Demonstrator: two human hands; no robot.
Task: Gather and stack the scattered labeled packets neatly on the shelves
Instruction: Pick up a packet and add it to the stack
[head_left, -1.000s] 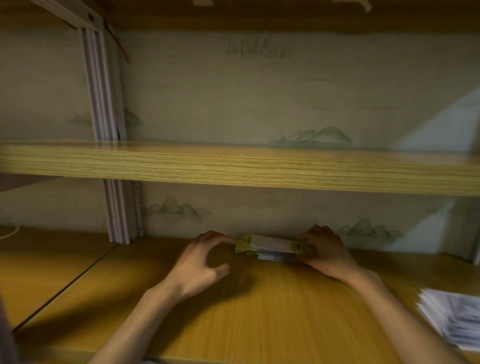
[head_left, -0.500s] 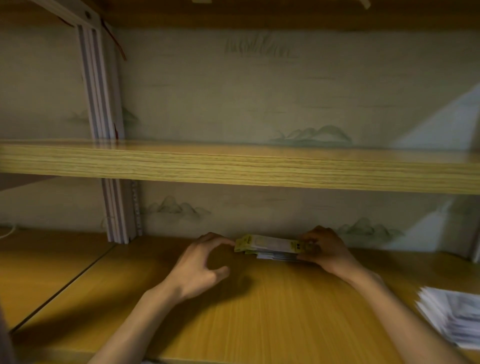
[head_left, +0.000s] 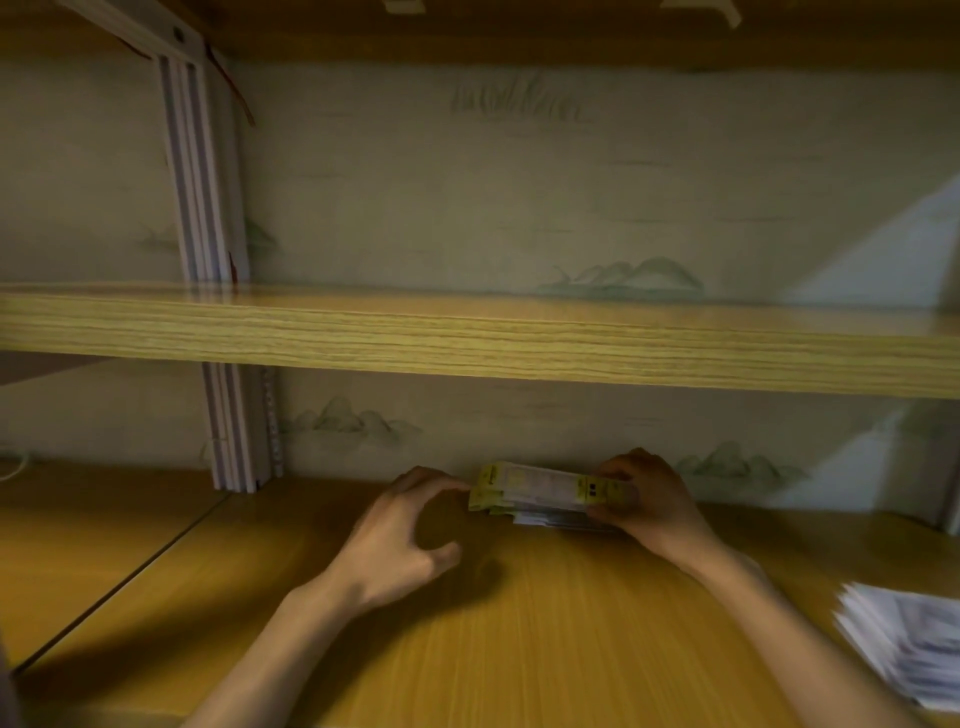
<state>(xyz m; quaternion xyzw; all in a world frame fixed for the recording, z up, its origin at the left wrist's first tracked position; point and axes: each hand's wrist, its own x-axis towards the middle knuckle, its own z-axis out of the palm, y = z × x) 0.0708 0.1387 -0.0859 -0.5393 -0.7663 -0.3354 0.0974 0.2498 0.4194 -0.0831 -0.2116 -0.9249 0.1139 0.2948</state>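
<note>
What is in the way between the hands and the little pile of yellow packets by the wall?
Nothing visible. The right hand already grips the right end of the packet stack, and the left hand's fingertips touch its left end. The stack lies on the lower shelf against the back wall.

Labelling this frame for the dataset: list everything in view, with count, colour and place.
packet stack: one, yellow and white, back of lower shelf against the wall
loose packets: one fanned pile, white, right edge of lower shelf
lower shelf: one, yellow wood, bottom
upper shelf: one, yellow wood, mid-frame
upright post: one, pale grey, left
wall: one, beige with faint green hills, behind
left hand: one, fingers curled, tips touching the stack's left end
right hand: one, grips the stack's right end
</note>
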